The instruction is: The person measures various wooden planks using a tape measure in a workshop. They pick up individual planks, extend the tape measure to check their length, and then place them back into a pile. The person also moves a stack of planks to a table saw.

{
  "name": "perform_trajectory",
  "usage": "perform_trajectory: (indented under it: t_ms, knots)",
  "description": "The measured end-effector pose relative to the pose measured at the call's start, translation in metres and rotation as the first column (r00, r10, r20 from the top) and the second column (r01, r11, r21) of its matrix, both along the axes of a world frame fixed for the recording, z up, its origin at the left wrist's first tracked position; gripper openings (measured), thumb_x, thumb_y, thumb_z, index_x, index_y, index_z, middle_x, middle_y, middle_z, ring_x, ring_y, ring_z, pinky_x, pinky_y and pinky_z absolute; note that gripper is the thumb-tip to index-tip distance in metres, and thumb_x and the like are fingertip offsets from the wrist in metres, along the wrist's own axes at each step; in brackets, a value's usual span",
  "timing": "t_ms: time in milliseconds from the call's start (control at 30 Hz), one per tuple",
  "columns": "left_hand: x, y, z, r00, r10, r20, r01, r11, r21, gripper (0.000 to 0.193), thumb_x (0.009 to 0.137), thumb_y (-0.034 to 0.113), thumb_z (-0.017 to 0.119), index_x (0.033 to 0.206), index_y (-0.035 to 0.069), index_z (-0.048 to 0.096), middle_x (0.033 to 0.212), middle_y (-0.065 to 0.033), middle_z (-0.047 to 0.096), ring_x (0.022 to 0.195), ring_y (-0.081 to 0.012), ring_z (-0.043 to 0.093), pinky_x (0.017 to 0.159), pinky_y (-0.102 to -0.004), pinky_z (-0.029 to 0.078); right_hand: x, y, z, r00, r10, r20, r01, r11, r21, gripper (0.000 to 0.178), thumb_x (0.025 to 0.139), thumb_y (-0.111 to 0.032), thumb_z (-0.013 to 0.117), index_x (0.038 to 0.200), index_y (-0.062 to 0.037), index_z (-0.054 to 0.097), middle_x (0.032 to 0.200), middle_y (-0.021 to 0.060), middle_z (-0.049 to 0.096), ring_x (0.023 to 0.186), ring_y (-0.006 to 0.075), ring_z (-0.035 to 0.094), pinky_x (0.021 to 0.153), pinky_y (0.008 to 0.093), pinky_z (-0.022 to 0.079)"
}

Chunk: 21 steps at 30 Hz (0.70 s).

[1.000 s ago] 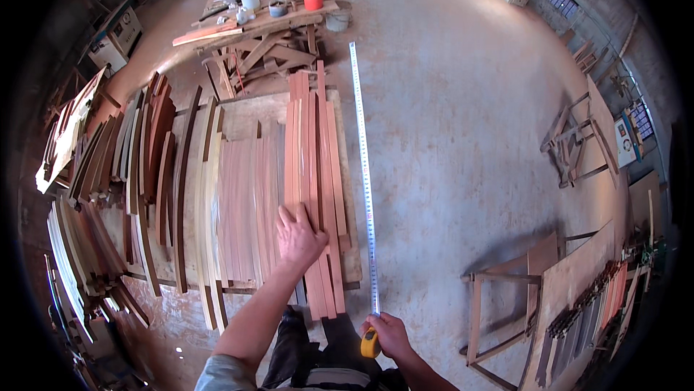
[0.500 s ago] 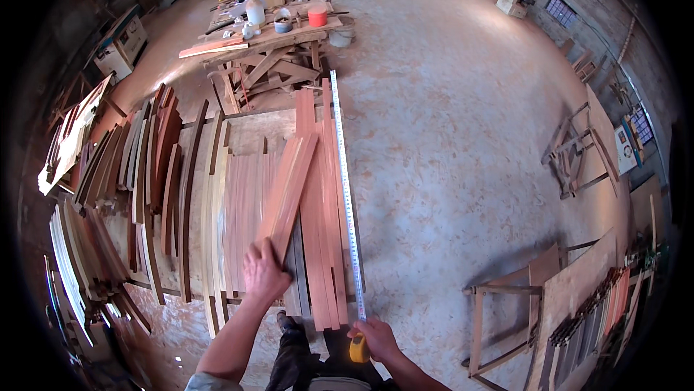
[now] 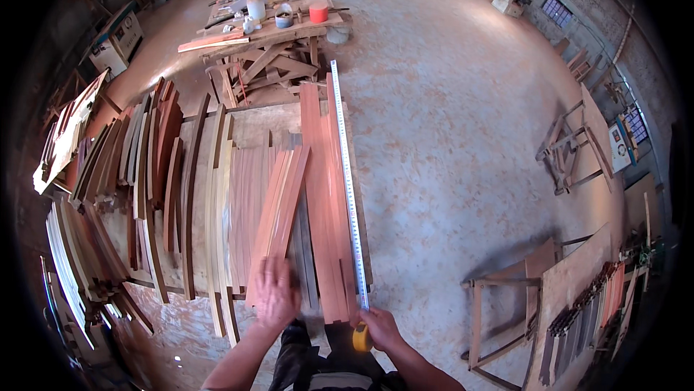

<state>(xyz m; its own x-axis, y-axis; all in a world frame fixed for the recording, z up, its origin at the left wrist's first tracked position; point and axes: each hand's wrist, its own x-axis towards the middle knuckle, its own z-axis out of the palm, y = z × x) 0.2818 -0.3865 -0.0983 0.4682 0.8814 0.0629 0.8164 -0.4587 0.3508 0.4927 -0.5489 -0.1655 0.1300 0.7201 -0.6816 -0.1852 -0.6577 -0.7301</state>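
Note:
My left hand (image 3: 277,295) lies over the near end of several reddish wood strips (image 3: 282,196), its fingers stretched out and a little blurred. Those strips slant across paler brown strips (image 3: 242,210) on the bench. My right hand (image 3: 381,327) grips a yellow tape measure (image 3: 361,337) at the bench's near right corner. From it the white tape blade (image 3: 349,188) runs far out, alongside the long reddish boards (image 3: 323,210) at the right edge. Dark grey strips (image 3: 305,246) show between the slanted strips and these boards.
More wood strips (image 3: 148,160) crowd the left side of the bench. Beyond stands a cluttered worktable (image 3: 289,33) with a red tub (image 3: 318,13) and a white jug (image 3: 256,6). At the lower right a wooden rack (image 3: 506,286) stands on the concrete floor (image 3: 448,138), beside stacked strips (image 3: 582,322).
The slanted reddish strips have shifted left and nearer, off the long boards. My left hand has moved nearer, and its wrapped fingers have straightened. The right hand keeps its hold on the tape measure.

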Motion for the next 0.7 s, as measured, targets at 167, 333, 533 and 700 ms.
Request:
perform_trajectory:
  t_ms: [167,333,533,700]
  knots:
    - [0.030,-0.018,-0.015,0.950,-0.263,0.166,0.289,0.944,-0.159,0.055,0.073,0.004,0.060,0.127,-0.003,0.052,0.138,-0.0200,0.045,0.132,-0.0370,0.039,0.107,-0.0473,0.036,-0.013,0.004,0.017,0.992,-0.096,-0.086,0.087,0.991,-0.104,0.030,0.095,-0.023,0.051,0.091,0.0036,0.066,0.085,0.0114,0.068,0.082,0.0185,0.063,0.078,0.0310,0.047]
    - [0.056,-0.016,-0.027,0.897,-0.430,0.104,0.440,0.890,-0.120,0.054,0.078,0.005,0.053,0.132,-0.002,0.049,0.141,-0.0160,0.044,0.133,-0.0327,0.039,0.107,-0.0434,0.037,-0.022,0.002,0.027,0.982,-0.155,-0.106,0.146,0.986,-0.086,0.026,0.094,-0.020,0.055,0.090,0.0036,0.064,0.083,0.0123,0.067,0.081,0.0195,0.063,0.076,0.0315,0.048]
    - [0.061,-0.019,-0.039,0.883,-0.466,0.052,0.468,0.872,-0.140,0.051,0.082,0.007,0.051,0.133,0.000,0.050,0.145,-0.0126,0.041,0.136,-0.0312,0.037,0.107,-0.0424,0.036,-0.027,0.005,0.028,0.978,-0.177,-0.108,0.164,0.979,-0.123,0.028,0.096,-0.023,0.053,0.094,0.0022,0.065,0.083,0.0083,0.068,0.077,0.0144,0.062,0.074,0.0284,0.047]
    - [0.061,-0.015,-0.043,0.871,-0.488,0.045,0.490,0.865,-0.104,0.046,0.084,0.007,0.050,0.130,0.000,0.054,0.145,-0.0125,0.043,0.136,-0.0307,0.038,0.107,-0.0410,0.037,-0.028,0.001,0.029,0.972,-0.207,-0.115,0.190,0.971,-0.144,0.028,0.096,-0.024,0.057,0.094,0.0035,0.064,0.087,0.0096,0.067,0.082,0.0160,0.062,0.074,0.0300,0.048]
